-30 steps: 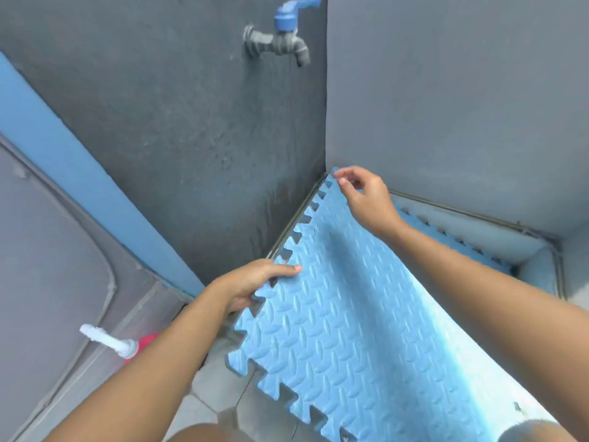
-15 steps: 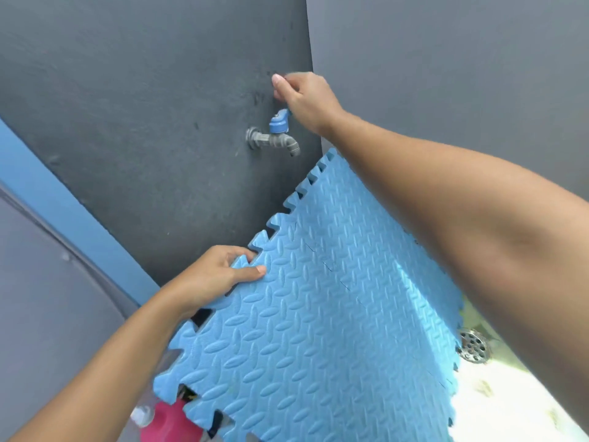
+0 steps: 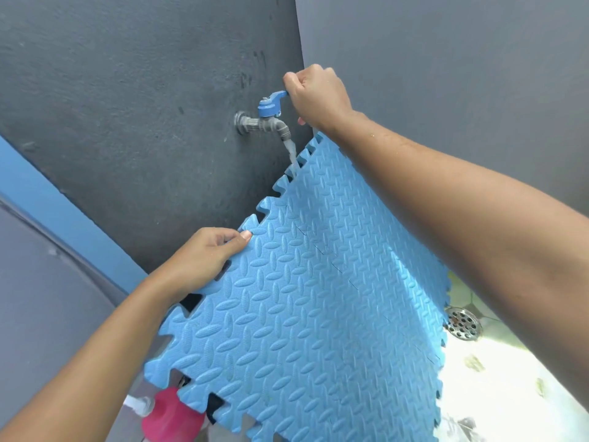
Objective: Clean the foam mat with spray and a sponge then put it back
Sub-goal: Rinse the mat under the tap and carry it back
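Note:
A blue foam mat [image 3: 306,307] with toothed edges and a raised oval pattern is held tilted against the dark wall. My left hand [image 3: 200,260] grips its upper left edge, thumb on top. My right hand [image 3: 315,94] is closed on the blue lever of the grey wall tap [image 3: 264,119]. Water [image 3: 291,154] runs from the spout onto the mat's top corner. A pink spray bottle [image 3: 169,416] with a white nozzle stands on the floor, partly hidden under the mat's lower left edge. No sponge is in view.
Two dark grey walls [image 3: 446,74] meet in a corner behind the tap. A round metal floor drain [image 3: 463,323] sits on the pale tiled floor [image 3: 497,387] at the right of the mat. A blue strip [image 3: 63,212] runs along the left wall.
My right hand has let go of the mat's top corner, risen to the tap and closed on its lever. Water now flows. The left hand has lifted the mat up against the wall.

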Motion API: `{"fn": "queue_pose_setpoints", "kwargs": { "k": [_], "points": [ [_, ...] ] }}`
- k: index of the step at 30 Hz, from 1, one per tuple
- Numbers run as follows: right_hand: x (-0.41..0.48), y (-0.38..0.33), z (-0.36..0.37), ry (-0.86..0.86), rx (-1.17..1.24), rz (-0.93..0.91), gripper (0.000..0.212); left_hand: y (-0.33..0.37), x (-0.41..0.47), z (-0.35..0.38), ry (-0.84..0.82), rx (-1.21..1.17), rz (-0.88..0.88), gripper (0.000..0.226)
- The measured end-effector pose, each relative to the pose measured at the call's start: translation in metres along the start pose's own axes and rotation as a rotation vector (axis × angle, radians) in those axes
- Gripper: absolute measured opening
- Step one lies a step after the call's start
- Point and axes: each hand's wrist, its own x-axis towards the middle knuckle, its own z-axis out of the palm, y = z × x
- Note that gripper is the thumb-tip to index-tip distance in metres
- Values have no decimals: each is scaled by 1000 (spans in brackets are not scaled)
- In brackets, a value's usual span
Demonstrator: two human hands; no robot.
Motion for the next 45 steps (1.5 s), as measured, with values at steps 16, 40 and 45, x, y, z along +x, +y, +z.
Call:
{"fn": "queue_pose_setpoints", "kwargs": {
  "k": [16, 40, 45],
  "points": [
    [-87, 66, 70, 69, 445, 342, 55, 16, 7, 6, 170, 104, -107, 39],
    [-247, -29, 127, -93, 247, 260, 77, 31, 12, 8, 244, -117, -233, 60],
    [-332, -68, 139, -36, 160, 17, 78, 26, 12, 10, 204, -114, -233, 67]
  ]
}}
